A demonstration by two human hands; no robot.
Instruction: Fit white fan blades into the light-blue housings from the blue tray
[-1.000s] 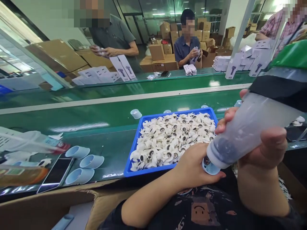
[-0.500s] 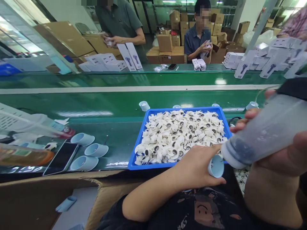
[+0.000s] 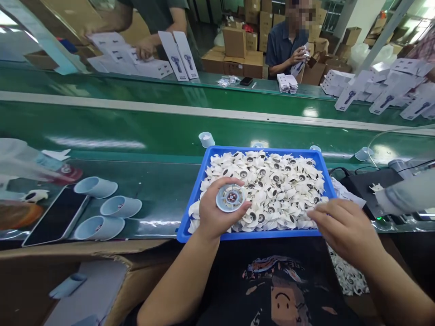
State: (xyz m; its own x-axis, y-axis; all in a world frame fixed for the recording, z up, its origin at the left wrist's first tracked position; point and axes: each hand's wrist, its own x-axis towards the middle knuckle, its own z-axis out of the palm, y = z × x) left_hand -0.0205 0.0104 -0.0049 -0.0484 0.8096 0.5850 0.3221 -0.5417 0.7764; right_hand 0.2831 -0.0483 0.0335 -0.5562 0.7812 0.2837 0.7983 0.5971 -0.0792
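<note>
My left hand is wrapped round a light-blue cup-shaped housing, its open end turned up toward me. Inside it a spoked ring surrounds a small reddish-brown centre. Under and behind that hand is a blue tray heaped with white fan blades, many showing a dark round hub. My right hand hovers at the tray's right front corner, fingers bent and drawn together; whether something sits between the fingertips is hidden. At far right a translucent bottle lies tilted, blurred, beside a black box.
Several light-blue housings lie left of the tray, near a phone; others stand along the green belt. An open carton is at lower left. Across the belt, two people handle white boxes. More fan blades lie below right.
My right hand has let go of the bottle, now at far right, and come to the tray's corner. My left hand has moved left over the tray, turning the housing's open end up.
</note>
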